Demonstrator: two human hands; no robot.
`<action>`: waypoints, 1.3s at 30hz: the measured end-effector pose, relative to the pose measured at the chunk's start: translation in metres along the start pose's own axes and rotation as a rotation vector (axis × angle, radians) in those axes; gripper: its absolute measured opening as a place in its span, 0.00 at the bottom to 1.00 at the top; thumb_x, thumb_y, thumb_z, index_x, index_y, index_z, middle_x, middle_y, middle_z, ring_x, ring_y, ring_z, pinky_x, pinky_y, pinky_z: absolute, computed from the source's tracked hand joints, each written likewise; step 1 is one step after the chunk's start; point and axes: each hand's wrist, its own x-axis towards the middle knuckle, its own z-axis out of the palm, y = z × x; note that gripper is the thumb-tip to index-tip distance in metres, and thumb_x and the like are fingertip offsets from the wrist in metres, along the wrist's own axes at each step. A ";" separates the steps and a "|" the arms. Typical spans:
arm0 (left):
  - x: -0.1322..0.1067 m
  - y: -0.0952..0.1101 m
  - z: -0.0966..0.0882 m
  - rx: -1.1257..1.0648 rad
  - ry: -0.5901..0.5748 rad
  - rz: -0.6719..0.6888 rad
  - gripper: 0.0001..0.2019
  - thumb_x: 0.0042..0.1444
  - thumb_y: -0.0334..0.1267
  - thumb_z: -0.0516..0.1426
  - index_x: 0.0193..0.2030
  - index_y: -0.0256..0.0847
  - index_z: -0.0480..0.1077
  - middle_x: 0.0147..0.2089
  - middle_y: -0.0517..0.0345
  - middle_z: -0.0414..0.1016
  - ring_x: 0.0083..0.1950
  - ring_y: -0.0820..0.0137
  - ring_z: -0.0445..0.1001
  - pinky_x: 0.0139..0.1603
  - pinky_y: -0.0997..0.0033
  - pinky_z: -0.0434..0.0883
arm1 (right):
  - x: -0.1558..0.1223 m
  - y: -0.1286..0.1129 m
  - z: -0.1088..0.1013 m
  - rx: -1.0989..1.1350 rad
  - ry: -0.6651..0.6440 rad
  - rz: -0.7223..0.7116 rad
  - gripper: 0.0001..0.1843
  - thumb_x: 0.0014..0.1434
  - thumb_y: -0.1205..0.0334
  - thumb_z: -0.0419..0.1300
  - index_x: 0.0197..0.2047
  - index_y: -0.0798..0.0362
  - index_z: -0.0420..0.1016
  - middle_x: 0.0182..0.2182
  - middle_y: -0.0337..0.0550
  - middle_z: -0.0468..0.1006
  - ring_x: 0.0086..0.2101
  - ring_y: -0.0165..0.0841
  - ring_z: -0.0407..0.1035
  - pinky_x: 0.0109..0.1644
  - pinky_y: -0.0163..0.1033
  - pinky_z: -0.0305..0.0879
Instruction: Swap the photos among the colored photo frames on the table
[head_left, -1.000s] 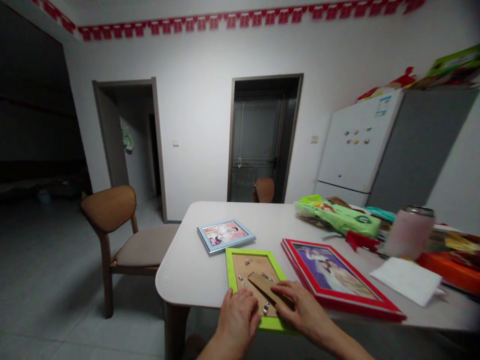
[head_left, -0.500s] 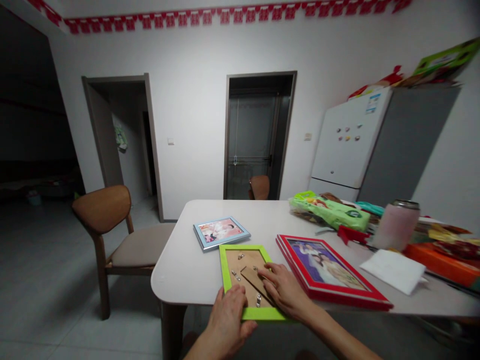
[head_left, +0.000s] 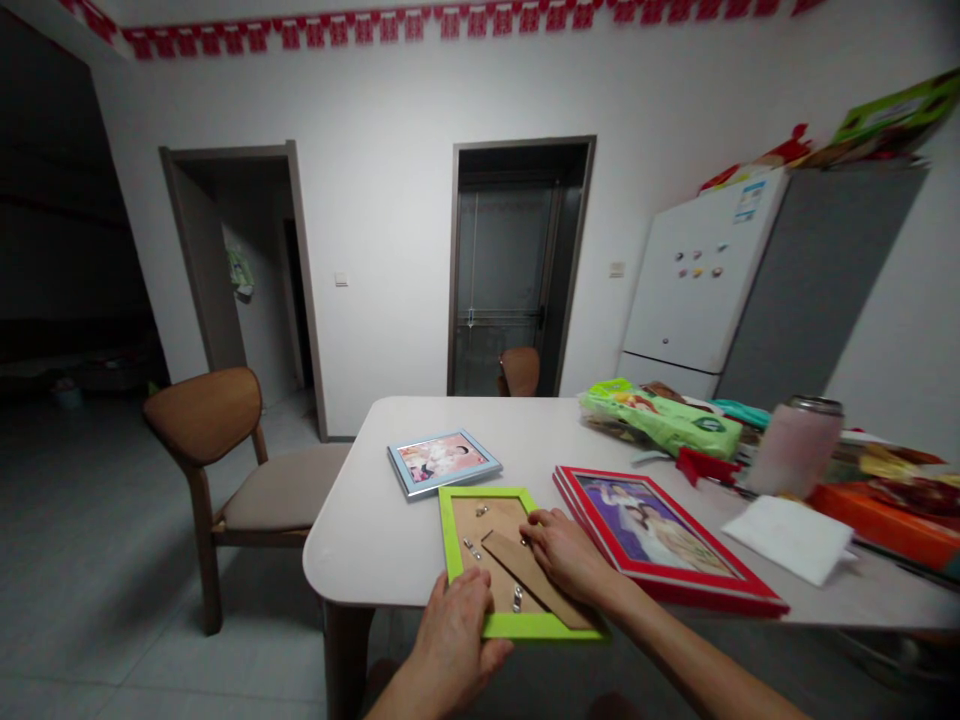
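Observation:
A lime green photo frame (head_left: 545,627) lies face down at the table's near edge, its brown backing board (head_left: 501,514) upward. On the back are a brown stand flap (head_left: 525,572) and several small metal clips (head_left: 517,598). My left hand (head_left: 455,625) grips the frame's lower left corner, fingers over the rim and thumb by the bottom edge. My right hand (head_left: 568,556) has its fingers bent at a metal clip (head_left: 523,541) on the right side, which they partly hide.
Behind lies a light blue photo frame (head_left: 409,482), picture up. Red photo frames (head_left: 609,551) are stacked to the right. Farther right are a green packet (head_left: 675,420), a pink bottle (head_left: 796,447), white tissue (head_left: 787,538) and an orange box (head_left: 885,525). A wooden chair (head_left: 206,415) stands left.
My right hand has shifted slightly up, its fingers more bent at the clip. More of the stand flap shows now. My left hand and the green frame stay nearly still.

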 end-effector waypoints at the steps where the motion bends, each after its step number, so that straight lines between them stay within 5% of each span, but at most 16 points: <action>1: 0.000 0.000 0.000 -0.001 -0.003 -0.003 0.26 0.45 0.39 0.56 0.53 0.36 0.58 0.55 0.51 0.61 0.58 0.66 0.55 0.59 0.59 0.46 | -0.001 0.003 0.001 0.017 0.009 0.009 0.17 0.55 0.64 0.44 0.36 0.52 0.74 0.40 0.48 0.69 0.41 0.35 0.61 0.44 0.38 0.54; 17: -0.007 0.004 -0.008 -0.012 -0.035 -0.017 0.26 0.45 0.40 0.56 0.53 0.39 0.57 0.55 0.53 0.62 0.57 0.66 0.56 0.58 0.61 0.50 | -0.019 0.016 0.008 0.123 0.061 0.052 0.18 0.51 0.65 0.45 0.34 0.55 0.75 0.43 0.51 0.68 0.44 0.37 0.62 0.49 0.39 0.54; 28: -0.014 0.000 -0.007 -0.021 -0.079 -0.024 0.28 0.44 0.40 0.56 0.54 0.38 0.56 0.57 0.51 0.58 0.58 0.64 0.54 0.59 0.59 0.48 | 0.054 -0.021 0.030 0.216 0.109 0.193 0.11 0.49 0.58 0.53 0.29 0.52 0.75 0.30 0.43 0.76 0.32 0.31 0.66 0.36 0.32 0.56; 33: -0.014 -0.004 -0.003 -0.040 -0.075 -0.016 0.30 0.44 0.40 0.56 0.55 0.36 0.55 0.57 0.50 0.58 0.59 0.64 0.53 0.60 0.58 0.47 | 0.077 -0.014 0.043 0.216 0.081 0.341 0.11 0.46 0.56 0.55 0.25 0.53 0.74 0.23 0.42 0.76 0.24 0.29 0.66 0.26 0.31 0.52; 39: -0.016 -0.001 -0.003 -0.046 -0.077 -0.032 0.30 0.44 0.40 0.56 0.55 0.36 0.55 0.57 0.50 0.58 0.59 0.64 0.53 0.60 0.58 0.46 | 0.085 -0.011 0.045 0.198 0.112 0.413 0.08 0.44 0.59 0.56 0.25 0.55 0.72 0.24 0.45 0.76 0.26 0.30 0.66 0.26 0.32 0.52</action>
